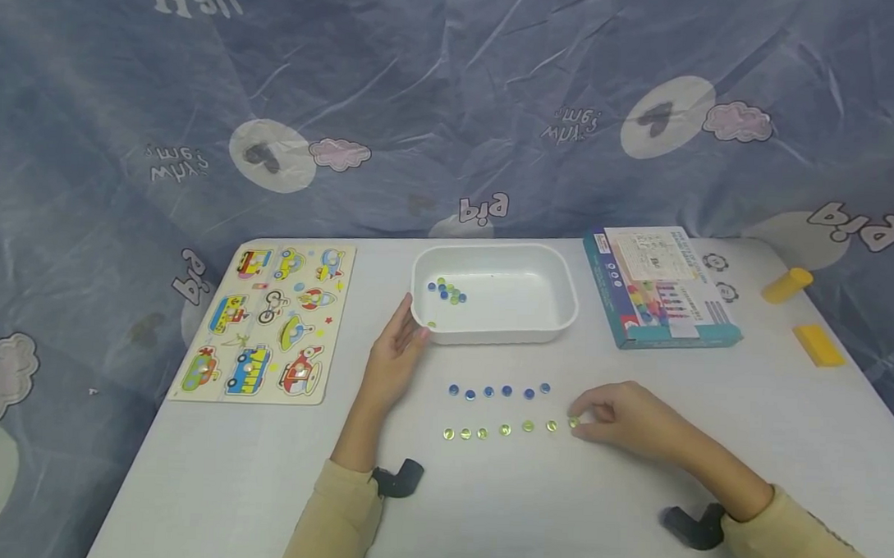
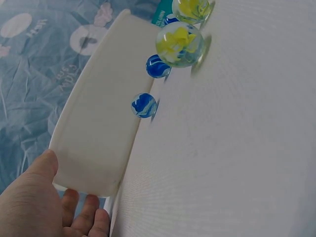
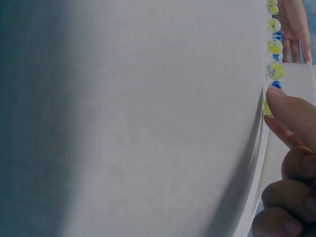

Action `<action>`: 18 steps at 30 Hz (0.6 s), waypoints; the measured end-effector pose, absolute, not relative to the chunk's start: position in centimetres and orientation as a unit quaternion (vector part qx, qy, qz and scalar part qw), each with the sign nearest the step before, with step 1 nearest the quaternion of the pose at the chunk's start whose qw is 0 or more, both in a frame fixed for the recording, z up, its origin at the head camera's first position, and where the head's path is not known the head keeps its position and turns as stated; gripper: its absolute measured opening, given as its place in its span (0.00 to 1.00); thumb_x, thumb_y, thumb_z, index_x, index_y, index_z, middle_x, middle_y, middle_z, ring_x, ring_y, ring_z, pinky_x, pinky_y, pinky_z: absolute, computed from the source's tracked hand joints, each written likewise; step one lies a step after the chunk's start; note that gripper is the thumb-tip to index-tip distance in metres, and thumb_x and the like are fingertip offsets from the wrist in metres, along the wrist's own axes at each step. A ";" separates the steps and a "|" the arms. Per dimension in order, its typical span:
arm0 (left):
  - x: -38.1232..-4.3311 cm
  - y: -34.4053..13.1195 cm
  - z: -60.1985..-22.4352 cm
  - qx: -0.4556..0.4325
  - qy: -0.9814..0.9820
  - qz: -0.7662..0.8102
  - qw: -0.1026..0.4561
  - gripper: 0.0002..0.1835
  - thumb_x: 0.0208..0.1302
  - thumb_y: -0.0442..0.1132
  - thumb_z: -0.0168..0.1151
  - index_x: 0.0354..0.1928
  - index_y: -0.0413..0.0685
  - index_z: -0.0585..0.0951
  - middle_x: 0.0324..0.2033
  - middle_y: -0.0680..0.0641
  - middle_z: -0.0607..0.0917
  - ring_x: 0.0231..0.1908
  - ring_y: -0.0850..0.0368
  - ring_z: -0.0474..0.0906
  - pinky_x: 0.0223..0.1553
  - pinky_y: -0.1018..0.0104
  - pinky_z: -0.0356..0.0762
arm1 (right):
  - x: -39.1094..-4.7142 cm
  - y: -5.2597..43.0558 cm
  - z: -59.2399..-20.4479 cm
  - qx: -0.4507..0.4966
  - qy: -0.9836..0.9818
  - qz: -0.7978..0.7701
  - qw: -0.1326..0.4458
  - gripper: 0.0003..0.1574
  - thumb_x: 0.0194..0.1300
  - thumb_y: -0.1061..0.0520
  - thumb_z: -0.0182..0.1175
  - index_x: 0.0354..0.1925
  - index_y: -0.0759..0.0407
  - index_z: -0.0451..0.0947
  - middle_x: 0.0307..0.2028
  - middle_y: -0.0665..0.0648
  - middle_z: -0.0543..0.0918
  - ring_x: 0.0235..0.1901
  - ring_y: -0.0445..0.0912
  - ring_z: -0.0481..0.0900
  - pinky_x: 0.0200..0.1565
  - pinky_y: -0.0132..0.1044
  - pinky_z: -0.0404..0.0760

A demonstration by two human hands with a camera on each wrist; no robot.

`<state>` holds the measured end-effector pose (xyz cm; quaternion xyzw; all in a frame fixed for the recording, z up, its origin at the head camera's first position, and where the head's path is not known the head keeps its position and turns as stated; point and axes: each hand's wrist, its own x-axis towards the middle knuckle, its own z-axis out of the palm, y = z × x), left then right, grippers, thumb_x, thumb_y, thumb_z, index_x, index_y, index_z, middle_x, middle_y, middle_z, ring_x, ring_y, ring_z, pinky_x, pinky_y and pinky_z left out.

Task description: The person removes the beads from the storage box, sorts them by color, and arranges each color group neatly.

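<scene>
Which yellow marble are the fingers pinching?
The yellow marble at the right end of its row: the right hand pinches it, while the six other yellow marbles in that row lie untouched.

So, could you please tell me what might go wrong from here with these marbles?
The right hand pinches the end yellow marble; a slip might knock the next yellow marble out of line. The left hand holds the white tray at a corner; a tug could perhaps swing it into the row of blue marbles.
</scene>
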<state>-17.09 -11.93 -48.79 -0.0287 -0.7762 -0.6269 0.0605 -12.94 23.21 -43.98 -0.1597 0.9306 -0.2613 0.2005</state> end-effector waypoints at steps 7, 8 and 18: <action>-17.1 -12.0 -48.9 -0.034 -0.775 -0.627 0.068 0.33 0.68 0.49 0.55 0.71 0.72 0.54 0.70 0.58 0.62 0.69 0.62 0.61 0.67 0.71 0.64 | -13.2 23.5 -44.1 -0.160 0.932 -0.256 0.203 0.15 0.50 0.42 0.70 0.38 0.41 0.83 0.10 0.44 0.64 0.16 0.37 0.64 0.22 0.28 0.69; -17.1 -12.0 -48.9 -0.032 -0.777 -0.626 0.066 0.33 0.67 0.50 0.55 0.71 0.73 0.54 0.70 0.59 0.62 0.69 0.62 0.61 0.67 0.72 0.64 | -13.3 23.5 -44.1 -0.159 0.931 -0.255 0.206 0.16 0.50 0.41 0.70 0.38 0.41 0.83 0.10 0.44 0.65 0.16 0.38 0.64 0.23 0.28 0.70; -17.1 -11.9 -48.7 -0.024 -0.781 -0.620 0.068 0.34 0.67 0.49 0.56 0.72 0.69 0.55 0.70 0.61 0.62 0.68 0.63 0.61 0.67 0.69 0.64 | -14.1 24.0 -41.8 -0.177 0.936 -0.252 0.172 0.19 0.52 0.36 0.67 0.42 0.38 0.83 0.17 0.44 0.68 0.22 0.38 0.67 0.22 0.28 0.68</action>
